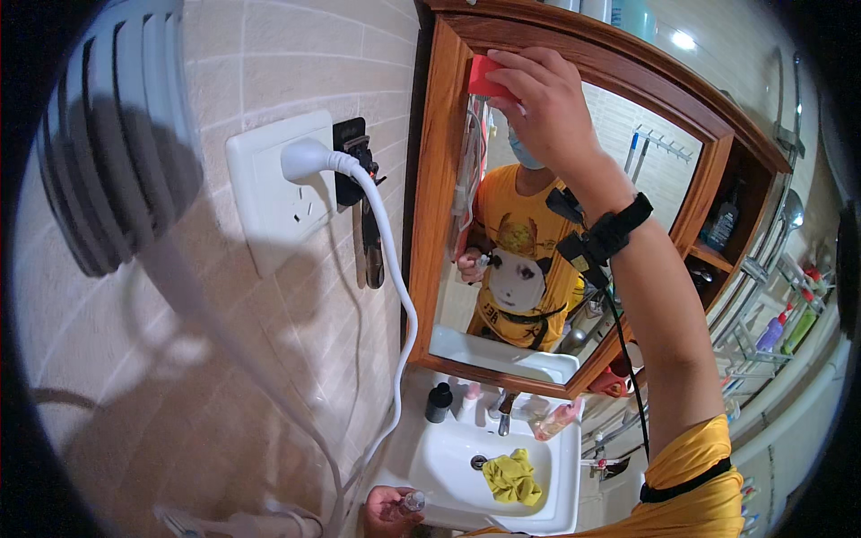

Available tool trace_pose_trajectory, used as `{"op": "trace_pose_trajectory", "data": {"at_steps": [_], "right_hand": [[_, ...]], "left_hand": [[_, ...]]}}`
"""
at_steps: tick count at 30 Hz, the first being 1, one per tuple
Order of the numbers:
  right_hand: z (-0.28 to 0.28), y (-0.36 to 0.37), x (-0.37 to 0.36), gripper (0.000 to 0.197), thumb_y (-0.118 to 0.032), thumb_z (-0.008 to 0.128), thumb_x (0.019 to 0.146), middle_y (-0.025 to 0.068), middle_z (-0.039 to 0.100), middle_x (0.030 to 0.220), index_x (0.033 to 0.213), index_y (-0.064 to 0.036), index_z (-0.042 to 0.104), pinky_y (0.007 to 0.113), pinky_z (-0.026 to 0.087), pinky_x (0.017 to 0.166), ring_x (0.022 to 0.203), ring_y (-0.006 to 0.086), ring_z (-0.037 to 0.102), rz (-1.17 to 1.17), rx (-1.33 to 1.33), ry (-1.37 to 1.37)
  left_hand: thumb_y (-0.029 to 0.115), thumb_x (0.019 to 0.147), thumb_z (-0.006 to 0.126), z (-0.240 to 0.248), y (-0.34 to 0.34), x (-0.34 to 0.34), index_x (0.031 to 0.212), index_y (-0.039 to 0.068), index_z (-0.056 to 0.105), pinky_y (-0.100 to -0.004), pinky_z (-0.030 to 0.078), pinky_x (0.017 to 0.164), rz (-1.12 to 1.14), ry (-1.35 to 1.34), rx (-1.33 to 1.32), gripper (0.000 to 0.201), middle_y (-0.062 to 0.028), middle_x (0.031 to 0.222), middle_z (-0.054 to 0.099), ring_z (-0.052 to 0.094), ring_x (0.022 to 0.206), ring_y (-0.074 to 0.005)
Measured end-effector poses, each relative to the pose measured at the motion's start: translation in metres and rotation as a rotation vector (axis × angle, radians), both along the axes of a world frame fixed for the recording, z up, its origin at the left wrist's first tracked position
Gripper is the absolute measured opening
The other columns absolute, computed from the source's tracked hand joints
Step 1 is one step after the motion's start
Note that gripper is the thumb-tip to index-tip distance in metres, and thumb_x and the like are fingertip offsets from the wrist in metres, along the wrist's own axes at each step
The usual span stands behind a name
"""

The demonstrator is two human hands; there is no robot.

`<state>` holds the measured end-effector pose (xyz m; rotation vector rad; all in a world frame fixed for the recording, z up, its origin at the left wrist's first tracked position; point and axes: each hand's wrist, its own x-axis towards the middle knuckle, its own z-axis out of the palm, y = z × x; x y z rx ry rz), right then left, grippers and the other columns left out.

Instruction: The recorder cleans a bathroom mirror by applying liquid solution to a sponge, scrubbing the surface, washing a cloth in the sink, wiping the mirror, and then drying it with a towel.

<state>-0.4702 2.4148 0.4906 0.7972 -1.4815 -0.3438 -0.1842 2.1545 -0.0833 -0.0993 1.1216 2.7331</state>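
Note:
My right hand (535, 94) is raised to the upper left corner of a wood-framed mirror (659, 134). Its fingers are closed on a flat red block (485, 76), perhaps a sponge or scraper, which touches the glass by the frame. Low down, beside the sink, my left hand (384, 513) is wrapped round a small clear bottle (413, 502); the reflection shows this bottle too. A wrist strap with a small black device (599, 242) sits on my right forearm, and a cable runs down from it.
Below the mirror is a white sink (560, 511) with a yellow cloth (512, 477), a tap (507, 414) and a black bottle (439, 403). A white plug (307, 160) and its cord hang at the left wall. Shelves with bottles line the right.

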Motion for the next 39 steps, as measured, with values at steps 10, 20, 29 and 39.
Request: {"op": "trace_pose_trajectory", "data": {"at_steps": [10,20,29,39], "right_hand": [[-0.002,-0.008,-0.001,0.016,-0.007,0.073,0.071,0.0044,0.07,0.119,0.087,-0.0068,0.074,0.039,0.048,0.095,0.108,0.027,0.059,-0.002,0.022,-0.005],[-0.082,0.001,0.003,0.013,-0.014,0.068,0.066,0.0024,0.067,0.12,0.078,-0.0087,0.07,0.041,0.045,0.094,0.106,0.0238,0.056,-0.014,0.022,-0.13],[-0.181,0.0,0.011,0.022,-0.01,0.073,0.066,0.004,0.069,0.119,0.087,-0.0055,0.073,0.036,0.047,0.089,0.099,0.0211,0.059,0.022,0.019,-0.227],[-0.305,-0.007,0.018,0.012,-0.007,0.074,0.074,0.0055,0.069,0.118,0.085,-0.0027,0.073,0.036,0.049,0.081,0.096,0.0226,0.06,0.046,-0.081,-0.362]], "left_hand": [[0.038,0.105,0.052,0.046,0.004,-0.017,0.12,0.0,0.049,-0.0304,0.051,0.056,-0.056,0.091,0.001,0.041,-0.0071,0.085,0.058,0.055,0.062,-0.0147],[0.035,0.104,0.054,0.033,0.009,-0.006,0.121,0.005,0.05,-0.0326,0.054,0.061,-0.056,-0.133,-0.037,0.034,-0.0123,0.101,0.064,0.061,0.071,-0.0185],[-0.006,0.068,0.088,0.057,0.008,-0.002,0.107,0.006,0.046,-0.0424,0.056,0.09,-0.081,0.326,-0.561,0.059,-0.0221,0.112,0.065,0.066,0.103,-0.0272],[-0.003,0.067,0.09,0.095,0.01,0.017,0.104,0.009,0.048,-0.0393,0.054,0.092,0.079,0.249,-0.209,0.058,-0.0176,0.114,0.064,0.063,0.109,-0.025]]}}
